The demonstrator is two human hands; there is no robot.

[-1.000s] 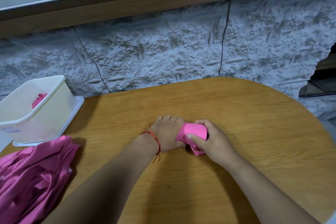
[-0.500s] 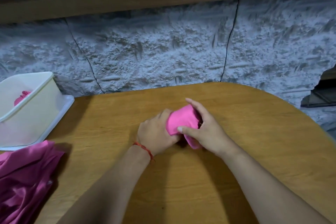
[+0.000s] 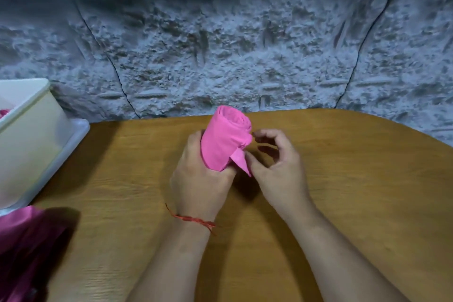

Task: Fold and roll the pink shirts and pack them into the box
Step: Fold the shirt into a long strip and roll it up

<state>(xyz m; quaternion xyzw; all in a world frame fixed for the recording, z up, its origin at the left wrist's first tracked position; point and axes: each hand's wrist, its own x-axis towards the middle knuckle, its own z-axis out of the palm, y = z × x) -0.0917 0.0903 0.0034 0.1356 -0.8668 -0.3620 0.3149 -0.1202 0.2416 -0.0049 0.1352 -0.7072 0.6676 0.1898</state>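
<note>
On the bench [image 3: 343, 179], right of the white box [image 3: 31, 135] (pink cloth [image 3: 3, 113] shows inside), a rolled pink shirt [image 3: 223, 142] stands upright in the gripping left hand [image 3: 198, 184]; the right hand [image 3: 277, 167] pinches its loose flap.
</note>
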